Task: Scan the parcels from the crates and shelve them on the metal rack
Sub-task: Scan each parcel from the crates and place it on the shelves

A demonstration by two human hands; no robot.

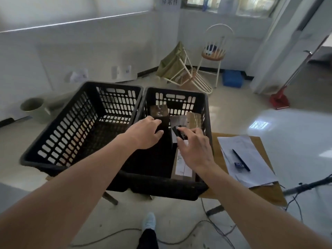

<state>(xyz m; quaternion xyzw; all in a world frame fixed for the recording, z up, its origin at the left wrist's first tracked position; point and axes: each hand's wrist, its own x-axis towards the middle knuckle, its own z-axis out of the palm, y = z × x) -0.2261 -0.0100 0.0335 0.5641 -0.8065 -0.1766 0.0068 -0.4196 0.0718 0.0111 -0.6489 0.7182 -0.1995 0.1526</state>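
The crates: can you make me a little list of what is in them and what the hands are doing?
left crate: no parcels visible inside
right crate: holds several parcels
left hand: grips a dark upright parcel
right hand: pinches a small dark item, too blurred to identify
flat parcel: lies under the right hand
beside the crates: papers with a pen
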